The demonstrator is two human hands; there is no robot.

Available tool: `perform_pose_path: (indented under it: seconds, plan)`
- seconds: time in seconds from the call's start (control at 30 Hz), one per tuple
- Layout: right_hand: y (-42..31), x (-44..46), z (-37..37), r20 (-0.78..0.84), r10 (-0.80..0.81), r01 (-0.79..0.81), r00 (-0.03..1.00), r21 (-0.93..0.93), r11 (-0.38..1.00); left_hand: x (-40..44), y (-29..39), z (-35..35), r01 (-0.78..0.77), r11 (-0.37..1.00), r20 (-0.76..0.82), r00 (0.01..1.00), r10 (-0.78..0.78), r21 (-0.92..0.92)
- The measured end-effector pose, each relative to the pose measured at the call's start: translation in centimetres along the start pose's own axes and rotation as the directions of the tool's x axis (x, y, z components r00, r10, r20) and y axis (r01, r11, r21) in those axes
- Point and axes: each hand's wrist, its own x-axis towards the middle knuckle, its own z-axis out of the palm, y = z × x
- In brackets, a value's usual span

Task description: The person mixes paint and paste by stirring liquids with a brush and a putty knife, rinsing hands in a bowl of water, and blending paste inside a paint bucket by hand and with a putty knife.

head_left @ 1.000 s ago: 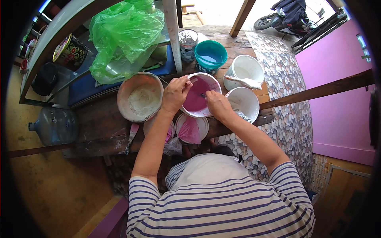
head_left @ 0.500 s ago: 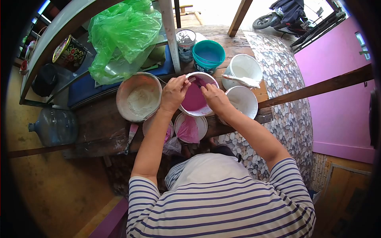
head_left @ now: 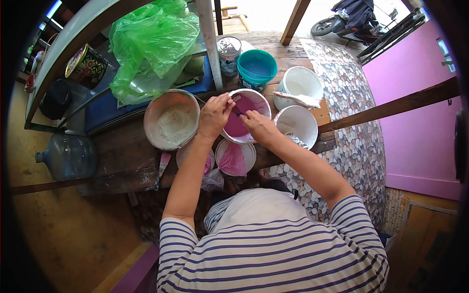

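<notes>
Over a white bucket (head_left: 266, 108) of pink paint (head_left: 238, 128), both my hands work close together. My left hand (head_left: 215, 116) is closed at the left rim, with a short pale stick-like piece (head_left: 236, 98) showing at its fingertips. My right hand (head_left: 260, 128) is closed above the paint, its fingers on a thin dark tool (head_left: 238, 114) whose kind I cannot make out. Left of the bucket stands a wide tub (head_left: 151, 122) of whitish powder. Nearer my body, a pail with a pink plastic bag (head_left: 232, 161) sits beside another partly hidden container.
Behind are a teal bucket (head_left: 257, 66) and a paint can (head_left: 228, 56). White buckets (head_left: 303, 85) stand at right, one with a pale-covered tool (head_left: 299, 99) across it. A brush (head_left: 162, 168) lies left. A green plastic bag (head_left: 154, 44) and water jug (head_left: 68, 156) are farther left.
My right hand has shifted slightly left and lower over the pink paint, bringing the dark tool with it. My left hand has stayed almost still at the rim.
</notes>
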Motion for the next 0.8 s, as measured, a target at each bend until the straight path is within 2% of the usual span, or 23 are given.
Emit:
perform_pose_path:
  seconds: [0.03,0.07,0.13,0.17,0.23,0.37,0.43,0.47,0.57,0.7,0.8]
  plan:
    - [-0.5,-0.2,-0.3,0.011,-0.104,0.104,0.995,0.028,0.994,0.0,-0.1,0.1,0.001,1.000,-0.002,1.000,-0.002,-0.001]
    - [-0.6,-0.5,-0.7,0.016,-0.108,0.107,0.994,0.027,0.994,0.0,-0.3,0.3,-0.013,1.000,-0.024,1.000,0.014,0.007]
    - [-0.6,-1.2,-1.8,0.171,-0.034,0.022,0.985,0.073,0.997,-0.3,-0.4,0.2,-0.020,1.000,-0.048,0.999,0.021,0.016]
    - [-0.2,-1.1,-1.9,0.174,-0.038,0.025,0.984,0.072,0.997,-0.2,-0.3,0.1,-0.019,1.000,-0.042,0.999,0.019,0.014]
    - [1.1,-0.3,-2.0,0.063,0.067,-0.067,0.996,0.012,0.998,-0.2,-0.1,0.1,-0.018,1.000,-0.037,0.999,0.018,0.010]
    - [1.9,1.0,-1.2,0.035,0.163,-0.161,0.986,-0.062,0.985,-0.3,0.2,0.3,-0.027,1.000,-0.039,0.999,0.027,0.006]
    - [1.1,0.7,-0.9,0.170,0.324,-0.324,0.931,-0.030,0.946,-0.4,0.2,0.4,-0.030,1.000,-0.049,0.998,0.030,0.000]
    - [0.6,0.3,-1.1,0.173,0.324,-0.324,0.930,-0.033,0.946,-0.5,0.2,0.4,-0.043,0.999,-0.053,0.998,0.043,0.011]
    - [-0.3,-0.5,-1.5,0.195,0.346,-0.382,0.917,0.193,0.904,-0.7,0.2,0.4,-0.061,0.998,-0.064,0.996,0.062,0.030]
    - [0.1,0.3,-2.0,0.109,0.376,-0.391,0.920,0.205,0.897,-0.9,0.2,0.5,-0.058,0.998,-0.082,0.995,0.061,0.031]
    - [0.3,0.3,-1.8,0.074,0.392,-0.398,0.917,0.095,0.913,-0.9,0.7,0.1,-0.065,0.998,-0.063,0.996,0.066,0.010]
